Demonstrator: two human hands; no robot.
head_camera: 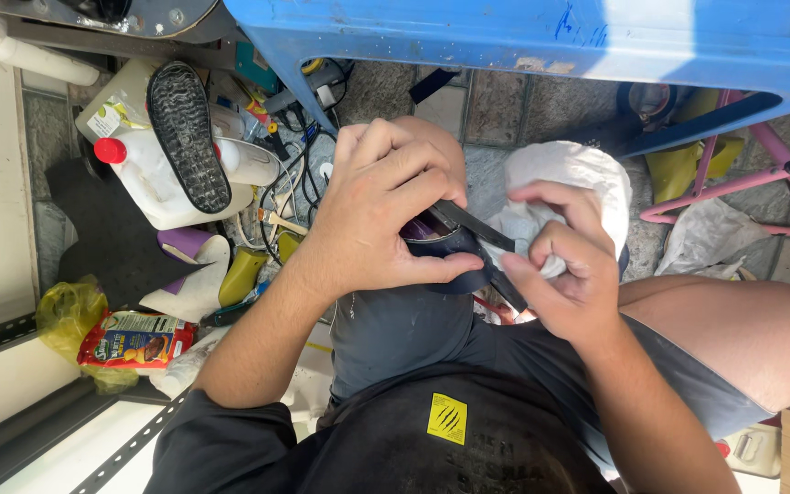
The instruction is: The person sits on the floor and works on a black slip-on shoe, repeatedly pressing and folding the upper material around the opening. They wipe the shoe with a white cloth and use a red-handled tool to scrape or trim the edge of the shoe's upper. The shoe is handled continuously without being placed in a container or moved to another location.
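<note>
My left hand (pixel 386 215) wraps over a dark shoe-like object (pixel 454 240) with a purple lining, held above my left knee. A black strap of that object juts out toward my right hand (pixel 564 274). The fingers of my right hand pinch a crumpled white cloth (pixel 564 174) against the strap. Most of the dark object is hidden under my left hand. I sit in dark grey shorts and a black shirt with a yellow patch.
A black shoe sole (pixel 186 135) lies on a white plastic jug (pixel 153 174) with a red cap at the left. Cables and small tools (pixel 294 155) litter the stone floor. A blue plastic table (pixel 541 41) stands ahead, a pink metal frame (pixel 761 178) at right, a yellow bag (pixel 70 311) and snack packet (pixel 134 340) at left.
</note>
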